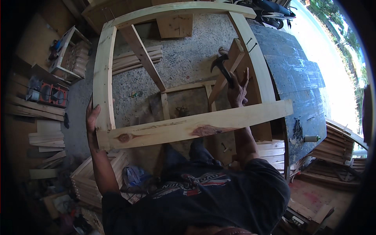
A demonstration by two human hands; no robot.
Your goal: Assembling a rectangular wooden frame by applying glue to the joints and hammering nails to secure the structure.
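A pale wooden frame [104,78] of wide boards stands in front of me, with a knotted board [172,127] across its near side. My left hand [93,114] grips the left rail close to the near corner, its fingers partly hidden by the wood. Inside the right side of the frame, my right hand [237,92] holds a claw hammer [224,71], head up. Some fingers of that hand stretch away from the handle. Two nails [252,45] stick up from the right rail, and two more nails [109,15] stand at the far left corner.
A blue-grey sheet-topped table [301,76] at right bears loose dark nails [297,128] and a small bottle [312,138]. Wooden slats [139,58] lie on the floor beyond the frame. Stacked timber [35,107] lines the left; a motorcycle [272,11] stands far right.
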